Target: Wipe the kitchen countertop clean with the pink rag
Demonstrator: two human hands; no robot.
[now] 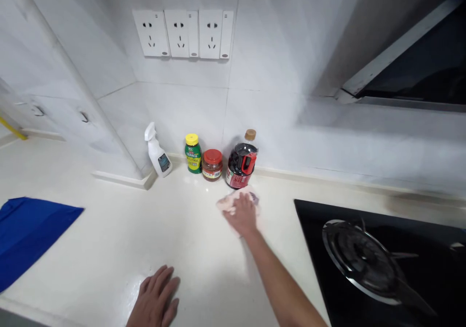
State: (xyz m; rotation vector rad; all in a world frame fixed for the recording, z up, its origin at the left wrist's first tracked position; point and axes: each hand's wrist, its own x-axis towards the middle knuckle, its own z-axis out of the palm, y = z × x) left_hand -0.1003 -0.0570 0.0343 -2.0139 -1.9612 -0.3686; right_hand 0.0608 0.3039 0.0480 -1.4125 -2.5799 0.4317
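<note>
Under my right hand is a pale pink cloth, pressed against the white countertop; the fingers are bent over it, slightly blurred. Just behind the cloth stands a large soy sauce bottle with a red handle and brown cap. To its left are a red-lidded jar and a green bottle with a yellow cap. My left hand rests at the lower edge of the view on the counter, its fingers apart and holding nothing.
A white spray bottle leans by the wall corner. On the right is a black gas stove with a burner, below a range hood. A blue cloth lies at the left. Wall sockets are above.
</note>
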